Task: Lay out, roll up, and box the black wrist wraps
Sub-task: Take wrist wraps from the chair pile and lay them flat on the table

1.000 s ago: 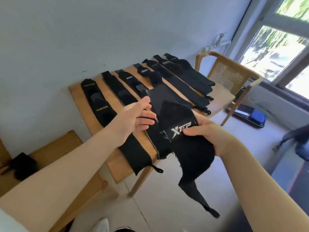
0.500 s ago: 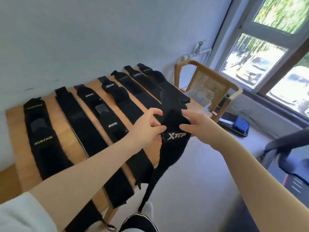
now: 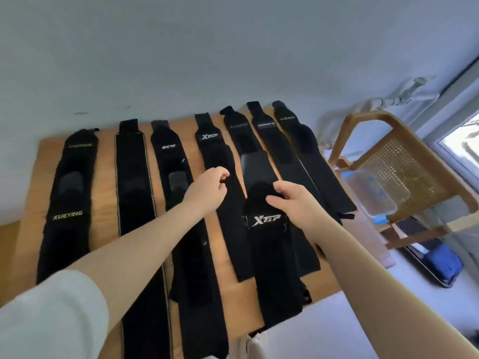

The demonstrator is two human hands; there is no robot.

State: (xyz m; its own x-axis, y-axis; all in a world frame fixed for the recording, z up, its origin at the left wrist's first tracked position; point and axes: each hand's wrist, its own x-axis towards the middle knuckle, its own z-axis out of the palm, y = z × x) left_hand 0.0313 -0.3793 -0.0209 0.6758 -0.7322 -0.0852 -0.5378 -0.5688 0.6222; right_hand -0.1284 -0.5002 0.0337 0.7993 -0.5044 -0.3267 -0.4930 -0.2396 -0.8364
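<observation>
Gripping the XTEP wrap [image 3: 267, 221], right hand [image 3: 295, 203]; left hand [image 3: 207, 190] curled, holding nothing.

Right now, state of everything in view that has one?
Left hand: fingers curled, over a flat wrap; a grip not discernible.
Right hand: grips the XTEP wrap.
XTEP wrap: held, draped over the table.
Other wraps: flat, unrolled.
Plastic box: on the chair.

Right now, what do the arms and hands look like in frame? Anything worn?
Two bare hands, no gloves, rings or watch visible. The left hand comes off a bare forearm with a loose white sleeve pushed up near the elbow. The right hand has a bare forearm all the way to the frame edge; no sleeve shows there.
</observation>
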